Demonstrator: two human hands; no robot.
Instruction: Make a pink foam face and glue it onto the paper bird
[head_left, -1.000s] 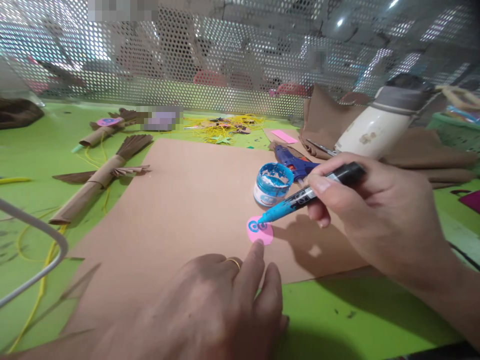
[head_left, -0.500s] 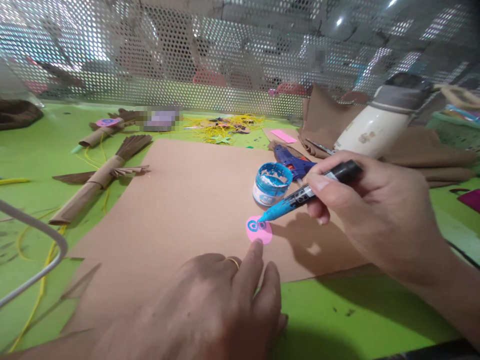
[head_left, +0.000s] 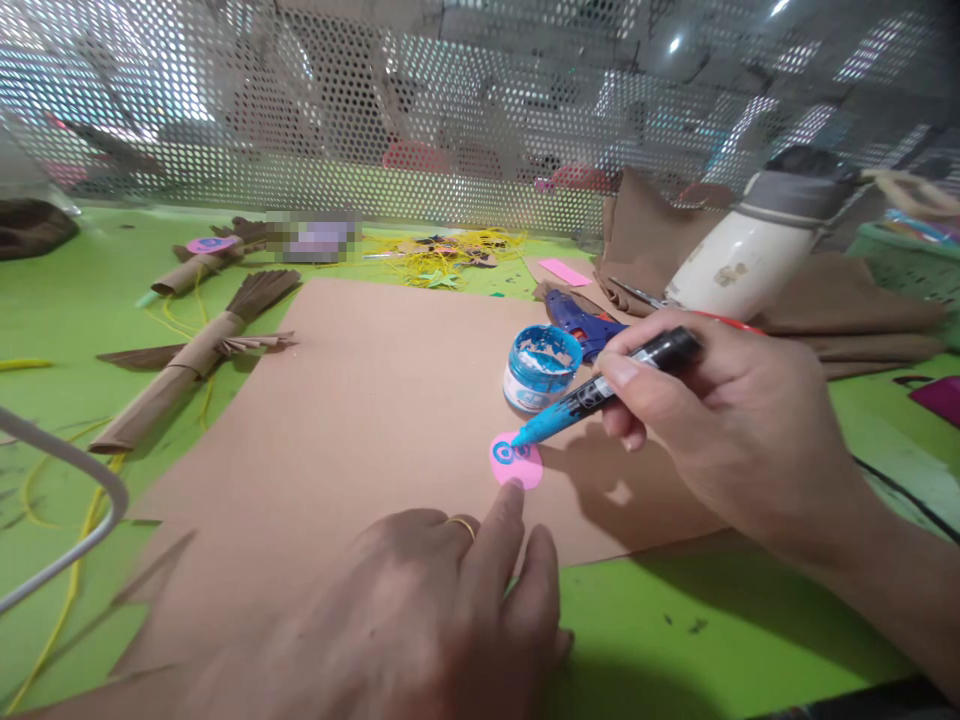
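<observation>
My right hand (head_left: pixel 727 430) grips a black marker pen (head_left: pixel 592 395) whose lower end is coated in blue paint. Its tip touches a small pink paper oval (head_left: pixel 519 472) that bears two blue ring shapes side by side. With fingers stretched out, my left hand (head_left: pixel 442 610) rests its index fingertip on the oval's lower edge. Under both lies a large sheet of brown paper (head_left: pixel 375 390). Just behind the marker stands an uncapped jar of blue paint (head_left: pixel 531 390), smeared inside.
A blue glue gun (head_left: pixel 574 318) lies behind the jar, near a tilted white bottle (head_left: pixel 739 255) and folded brown paper (head_left: pixel 840 290). Rolled-paper figures (head_left: pixel 172 380) lie at left, by a white cable (head_left: pixel 97 475). Yellow strings (head_left: pixel 427 265) and a perforated screen (head_left: pixel 315 110) are at the back.
The marker tip has shifted very slightly left on the pink oval, and my right hand has moved a little left with it. My left fingertip stays on the oval.
</observation>
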